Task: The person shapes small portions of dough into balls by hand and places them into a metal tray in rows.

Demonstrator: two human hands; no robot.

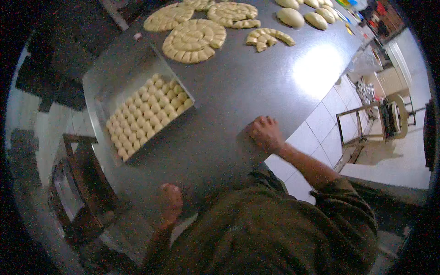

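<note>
Grey table (256, 87) bearing everything; tray (114, 78) sitting at left, holding rows of dough pieces (149, 112); right hand (265, 134) pressing table edge, fingers curled, grasping nothing; left hand (170, 204) resting near edge below tray, finger state unclear.

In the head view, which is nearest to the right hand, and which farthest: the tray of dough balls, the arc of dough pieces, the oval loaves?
From the right hand:
1. Tray of dough balls, to its left.
2. Arc of dough pieces, straight ahead.
3. Oval loaves, at the far edge.
</note>
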